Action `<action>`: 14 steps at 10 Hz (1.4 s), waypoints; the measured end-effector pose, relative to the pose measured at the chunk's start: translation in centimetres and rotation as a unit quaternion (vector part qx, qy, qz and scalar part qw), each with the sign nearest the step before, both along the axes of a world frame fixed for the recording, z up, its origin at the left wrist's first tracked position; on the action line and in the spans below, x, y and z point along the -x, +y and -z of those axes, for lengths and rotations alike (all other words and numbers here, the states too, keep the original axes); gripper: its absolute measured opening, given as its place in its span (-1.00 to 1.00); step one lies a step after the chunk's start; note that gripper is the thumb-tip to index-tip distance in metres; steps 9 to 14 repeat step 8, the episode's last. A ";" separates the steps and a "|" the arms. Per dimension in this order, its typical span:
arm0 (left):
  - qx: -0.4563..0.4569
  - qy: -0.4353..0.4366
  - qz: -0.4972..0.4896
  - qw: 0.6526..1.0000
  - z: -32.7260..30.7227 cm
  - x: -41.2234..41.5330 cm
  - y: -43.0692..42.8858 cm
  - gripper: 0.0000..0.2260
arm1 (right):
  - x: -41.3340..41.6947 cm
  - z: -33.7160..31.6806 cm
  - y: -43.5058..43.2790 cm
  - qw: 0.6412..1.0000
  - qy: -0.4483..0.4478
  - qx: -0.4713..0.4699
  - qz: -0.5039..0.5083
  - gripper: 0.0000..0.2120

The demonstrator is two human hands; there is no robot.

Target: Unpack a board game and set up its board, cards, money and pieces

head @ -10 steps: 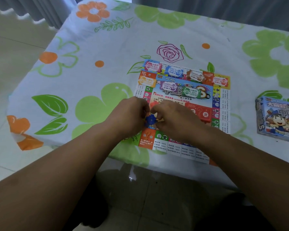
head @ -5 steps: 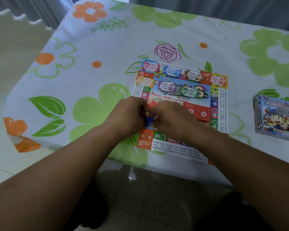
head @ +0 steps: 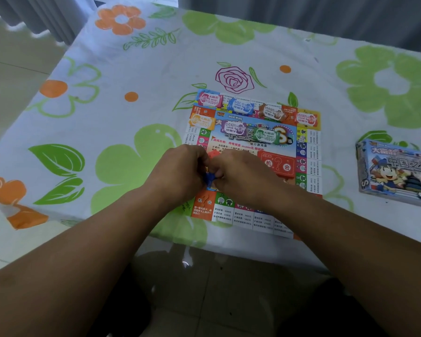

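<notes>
Both hands meet over the near part of the flat paper board (head: pixel 253 166); the left hand (head: pixel 180 171) and right hand (head: pixel 241 175) pinch a small blue plastic piece (head: pixel 210 179) between curled fingertips. Paper money stacks (head: pixel 241 107) lie along the board's far edge, and the glossy cardboard box (head: pixel 396 173) sits well apart on the flowered cloth (head: pixel 107 117).

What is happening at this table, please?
A person is setting up a board game on a table with a flowered cloth. The board lies open near the table's front edge. Bundles of play money lie across its far part, and a red card stack sits near the middle. The left hand and right hand meet over the board, both pinching a small blue piece. The game box lies to the right.
</notes>
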State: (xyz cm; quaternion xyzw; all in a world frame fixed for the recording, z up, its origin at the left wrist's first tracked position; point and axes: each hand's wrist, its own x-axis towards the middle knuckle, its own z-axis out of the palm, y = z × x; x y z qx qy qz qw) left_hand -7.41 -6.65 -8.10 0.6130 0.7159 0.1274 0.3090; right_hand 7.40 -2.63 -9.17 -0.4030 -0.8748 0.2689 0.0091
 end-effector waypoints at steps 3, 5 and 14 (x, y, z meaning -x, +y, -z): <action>-0.002 -0.005 -0.001 1.000 0.0 -0.2 0.1 -0.81 | -0.2 0.0 -0.1 1.000 0.006 -0.008 0.006 -0.87; -0.001 -0.004 -0.008 1.000 -0.3 0.2 0.3 -0.78 | -0.1 -0.6 -0.2 1.000 0.010 -0.006 0.025 -0.86; -0.041 -0.113 -0.085 0.989 -2.2 -0.3 0.7 -0.75 | -1.4 -2.5 0.1 0.992 0.076 -0.005 0.102 -0.72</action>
